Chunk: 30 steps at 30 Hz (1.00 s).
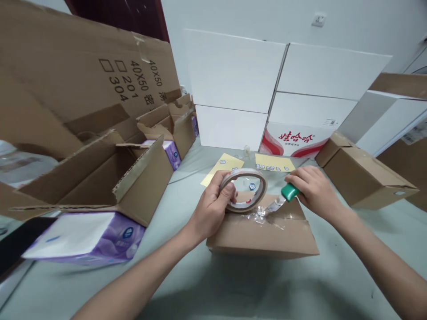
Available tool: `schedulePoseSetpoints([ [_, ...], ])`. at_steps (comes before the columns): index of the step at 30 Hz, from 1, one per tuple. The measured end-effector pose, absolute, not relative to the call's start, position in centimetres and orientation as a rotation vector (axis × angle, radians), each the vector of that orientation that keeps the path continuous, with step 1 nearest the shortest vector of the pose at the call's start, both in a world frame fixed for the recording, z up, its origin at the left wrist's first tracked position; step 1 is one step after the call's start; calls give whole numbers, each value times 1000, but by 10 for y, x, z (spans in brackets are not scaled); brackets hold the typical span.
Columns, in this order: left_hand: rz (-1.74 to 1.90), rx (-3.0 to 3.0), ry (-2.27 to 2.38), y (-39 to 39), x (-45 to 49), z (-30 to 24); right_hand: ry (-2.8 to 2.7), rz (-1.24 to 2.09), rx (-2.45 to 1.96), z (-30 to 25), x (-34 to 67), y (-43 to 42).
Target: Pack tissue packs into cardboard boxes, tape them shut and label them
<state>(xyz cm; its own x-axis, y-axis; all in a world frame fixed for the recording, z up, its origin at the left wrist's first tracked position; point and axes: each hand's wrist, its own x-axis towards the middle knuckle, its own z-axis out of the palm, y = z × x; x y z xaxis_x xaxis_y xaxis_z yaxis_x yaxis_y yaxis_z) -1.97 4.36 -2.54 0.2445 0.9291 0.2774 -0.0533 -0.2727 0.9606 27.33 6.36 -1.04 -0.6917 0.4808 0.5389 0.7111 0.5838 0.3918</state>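
Note:
In my left hand [213,200] is a roll of clear tape [263,189], gripped at its left rim and tilted over a brown cardboard box [263,240]. Crumpled clear tape [260,215] lies along the top of that box, below the roll. My right hand [310,186] is closed around a utility knife with a green handle [289,192]. The knife's blade [275,204] points down and left, its tip at the crumpled tape. Whether the tip cuts into the tape I cannot tell.
Open cardboard boxes [147,186] and purple tissue packs [116,238] stand on the left. Two yellow sheets with small stickers [275,162] lie behind the box. White cartons [233,71] line the back, and a closed brown box [367,173] sits at the right.

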Motion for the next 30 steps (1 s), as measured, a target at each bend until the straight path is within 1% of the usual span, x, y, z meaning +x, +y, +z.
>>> schedulePoseSetpoints([
  [8, 1216, 1490, 827, 40, -21, -26, -2557, -881, -931, -6, 244, 75],
  [13, 1237, 1397, 770, 44, -21, -24, -2578, -791, -1055, -10, 236, 73],
  [16, 1303, 1093, 708, 50, -24, -19, -2535, -674, -1182, -12, 238, 74],
  [18, 1381, 917, 757, 56, -30, -15, -2484, -568, -1278, -13, 244, 76],
  [23, 1529, 826, 983, 65, -66, -25, -2275, -274, -1639, -29, 273, 88],
  [26, 1463, 839, 1155, 65, -91, -46, -2214, -118, -1863, -53, 289, 90],
  [30, 1276, 907, 1354, 61, -114, -81, -2199, 30, -2022, -85, 300, 83],
])
